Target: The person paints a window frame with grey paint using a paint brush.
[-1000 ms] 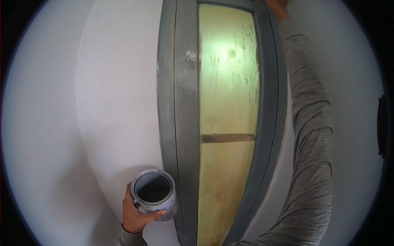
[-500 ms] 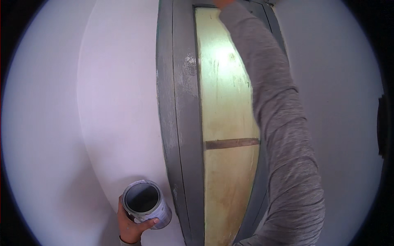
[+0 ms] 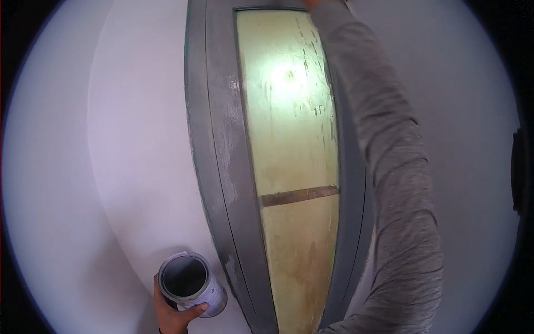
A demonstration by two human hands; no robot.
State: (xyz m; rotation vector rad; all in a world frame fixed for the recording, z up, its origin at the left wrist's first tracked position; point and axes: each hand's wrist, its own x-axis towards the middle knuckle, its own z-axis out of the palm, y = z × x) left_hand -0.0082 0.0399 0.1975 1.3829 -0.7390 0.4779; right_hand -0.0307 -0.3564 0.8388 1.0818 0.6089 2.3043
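Observation:
My left hand (image 3: 173,316) grips an open metal paint can (image 3: 191,283) with grey paint inside, held low beside a grey-painted window frame (image 3: 222,150). My right arm in a grey sleeve (image 3: 389,167) stretches up across the right side of the frame. My right hand (image 3: 317,3) is barely visible at the top edge of the picture, by the frame's top; what it holds is out of view. The frame surrounds a yellowish frosted pane (image 3: 289,122) with a brown strip (image 3: 300,195) across it.
A white wall (image 3: 128,156) lies to the left of the window and a pale grey wall (image 3: 473,111) to the right. The frame's paint looks patchy along its left member.
My right arm has swung left from the frame's right side to its top middle. The paint can has dropped a little lower and to the left.

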